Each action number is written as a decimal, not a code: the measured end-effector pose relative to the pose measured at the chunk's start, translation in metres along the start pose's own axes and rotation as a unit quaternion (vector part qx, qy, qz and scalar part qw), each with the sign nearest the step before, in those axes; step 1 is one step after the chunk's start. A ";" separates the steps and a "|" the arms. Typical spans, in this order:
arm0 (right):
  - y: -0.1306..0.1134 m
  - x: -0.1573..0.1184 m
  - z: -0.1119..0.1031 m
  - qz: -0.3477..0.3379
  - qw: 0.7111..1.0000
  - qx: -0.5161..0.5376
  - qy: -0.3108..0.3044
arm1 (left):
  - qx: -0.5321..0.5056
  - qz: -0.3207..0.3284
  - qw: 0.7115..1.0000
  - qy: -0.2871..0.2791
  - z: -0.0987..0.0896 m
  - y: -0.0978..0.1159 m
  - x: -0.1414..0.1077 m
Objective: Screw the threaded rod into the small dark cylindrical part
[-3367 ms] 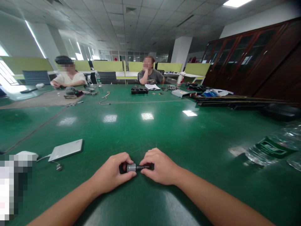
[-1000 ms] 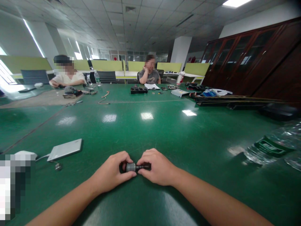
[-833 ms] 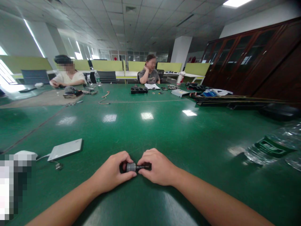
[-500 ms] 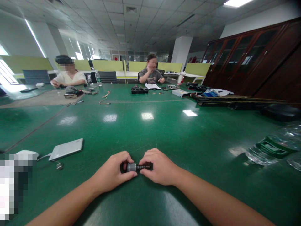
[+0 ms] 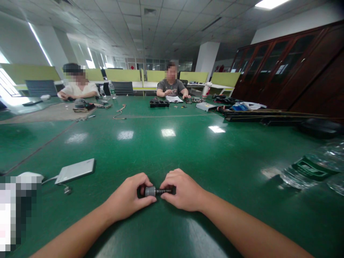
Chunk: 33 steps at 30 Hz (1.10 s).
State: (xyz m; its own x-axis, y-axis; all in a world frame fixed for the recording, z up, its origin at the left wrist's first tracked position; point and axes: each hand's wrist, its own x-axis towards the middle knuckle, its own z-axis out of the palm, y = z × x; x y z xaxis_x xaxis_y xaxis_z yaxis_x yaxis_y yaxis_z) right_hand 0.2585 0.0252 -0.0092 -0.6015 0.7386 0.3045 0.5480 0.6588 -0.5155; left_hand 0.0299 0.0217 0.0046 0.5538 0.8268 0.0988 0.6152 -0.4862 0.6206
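Low over the green table (image 5: 166, 154) is a small grey-and-black cylinder (image 5: 150, 191) lying sideways, with a dark, ridged shaft (image 5: 162, 191) out of its right end. Ridges on the shaft look like a thread or a coil; I cannot tell which. My left hand (image 5: 130, 197) is closed round the cylinder, thumb in front and fingers behind. The fingers and thumb of my right hand (image 5: 184, 190) close about the shaft, whose far end is partly in their shadow.
To the left lies a silver flat box (image 5: 76, 171) with a cable. Clear water bottles (image 5: 309, 168) lie at right. Dark long rails (image 5: 271, 115) and a black tray (image 5: 159, 103) are farther off. Two people sit across the table, one in a grey shirt (image 5: 173, 87).
My right fingertips have slid slightly right along the shaft, baring more of it near the cylinder. The person in grey has lowered a hand from the face to the table.
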 end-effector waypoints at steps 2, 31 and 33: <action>0.000 0.000 -0.001 -0.002 1.000 0.001 0.001 | 0.002 0.002 1.000 0.001 0.000 -0.001 0.000; 0.026 -0.004 -0.038 0.122 0.989 0.049 -0.067 | -0.006 -0.016 1.000 -0.004 -0.002 0.000 0.001; 0.025 -0.004 -0.036 0.117 0.990 0.053 -0.064 | -0.005 -0.016 1.000 -0.005 -0.002 0.000 0.001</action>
State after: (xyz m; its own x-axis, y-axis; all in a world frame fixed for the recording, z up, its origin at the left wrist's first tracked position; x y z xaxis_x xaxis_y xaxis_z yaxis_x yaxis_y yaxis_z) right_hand 0.2954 0.0439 0.0057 -0.5375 0.8408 0.0653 0.6217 0.4474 -0.6430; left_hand 0.0295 0.0232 0.0068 0.5396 0.8389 0.0713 0.6268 -0.4569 0.6312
